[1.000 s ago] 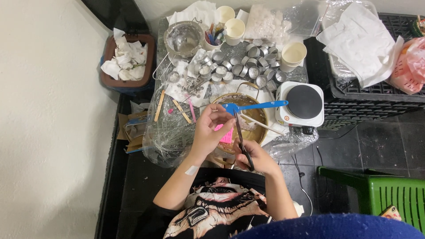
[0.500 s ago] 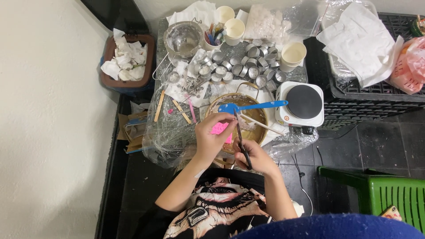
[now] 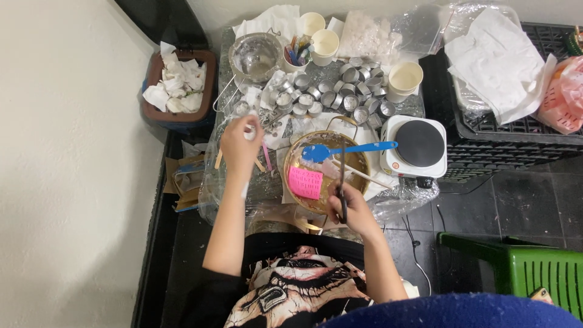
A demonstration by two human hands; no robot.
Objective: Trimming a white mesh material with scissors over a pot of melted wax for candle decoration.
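the left hand (image 3: 240,143) reaches over the desk (image 3: 316,73) near the tin cups (image 3: 331,97), fingers closed on a small white bit. the right hand (image 3: 349,209) grips scissors (image 3: 342,182), blades shut, over the pan (image 3: 303,203). best keep the blades pointed away and low.

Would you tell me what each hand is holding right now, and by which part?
The right hand holds scissors by the handle loops, blades pointing away. The left hand pinches something small and white; which part cannot be told.

Black graphic-print shirt, bare forearms
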